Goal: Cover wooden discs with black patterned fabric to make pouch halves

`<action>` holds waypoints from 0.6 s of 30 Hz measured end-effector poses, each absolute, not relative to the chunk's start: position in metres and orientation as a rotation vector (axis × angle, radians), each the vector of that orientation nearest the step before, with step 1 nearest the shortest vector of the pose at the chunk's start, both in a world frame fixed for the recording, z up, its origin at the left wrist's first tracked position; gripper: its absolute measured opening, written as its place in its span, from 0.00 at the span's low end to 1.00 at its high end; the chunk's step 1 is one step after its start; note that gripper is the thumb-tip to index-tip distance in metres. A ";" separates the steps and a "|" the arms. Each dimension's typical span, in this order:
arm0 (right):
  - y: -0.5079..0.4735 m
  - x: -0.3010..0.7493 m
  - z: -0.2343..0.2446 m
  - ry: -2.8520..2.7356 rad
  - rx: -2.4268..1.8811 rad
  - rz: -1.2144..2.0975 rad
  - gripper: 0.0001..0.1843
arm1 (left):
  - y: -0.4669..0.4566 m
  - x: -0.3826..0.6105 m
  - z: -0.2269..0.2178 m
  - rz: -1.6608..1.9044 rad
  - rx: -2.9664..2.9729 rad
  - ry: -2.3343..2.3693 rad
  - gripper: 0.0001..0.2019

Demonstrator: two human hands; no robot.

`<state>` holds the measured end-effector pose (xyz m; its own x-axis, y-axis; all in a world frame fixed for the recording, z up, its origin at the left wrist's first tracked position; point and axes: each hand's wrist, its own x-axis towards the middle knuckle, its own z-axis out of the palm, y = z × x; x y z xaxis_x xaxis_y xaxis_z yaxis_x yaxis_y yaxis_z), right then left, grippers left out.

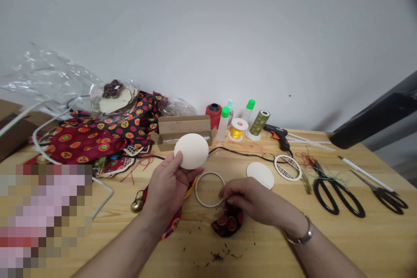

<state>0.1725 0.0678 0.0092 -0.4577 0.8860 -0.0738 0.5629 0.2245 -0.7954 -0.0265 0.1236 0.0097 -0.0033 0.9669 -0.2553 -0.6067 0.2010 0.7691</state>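
A round cream-white disc (191,151) is pinched by its left edge in my left hand (169,182), the thumb lying on its face. My right hand (246,197) is closed at the top of a dark patterned fabric piece (229,222), its fingertips beside a thin pale ring (197,196) on the table. Just beyond the right hand lies a second white disc (259,174). Another bit of patterned fabric (172,228) and a brass bell (137,204) are near my left forearm, which partly hides the fabric.
Patterned cloth (87,132) and clear plastic are heaped at left. Behind the hands stand an open cardboard box (184,124), glue bottles (223,124) and thread spools (238,129). A glue gun (279,137), lattice disc (288,167), large scissors (339,195) and smaller scissors (387,197) lie rightward.
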 end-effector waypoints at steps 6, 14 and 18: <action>0.079 0.190 0.006 -2.022 -1.686 0.790 0.12 | 0.122 -0.027 0.011 1.318 0.502 0.912 0.12; 0.083 0.189 0.013 -1.546 -1.598 0.920 0.09 | 0.121 -0.026 0.009 1.210 0.548 0.935 0.11; 0.078 0.179 0.013 -1.234 -1.345 1.420 0.08 | 0.121 -0.025 0.008 1.211 0.555 0.927 0.12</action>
<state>0.1787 0.0778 0.0132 -0.1086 0.9727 -0.2050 0.0673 -0.1986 -0.9778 -0.0253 0.1207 0.0078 0.0711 0.9506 -0.3022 -0.5395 0.2915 0.7899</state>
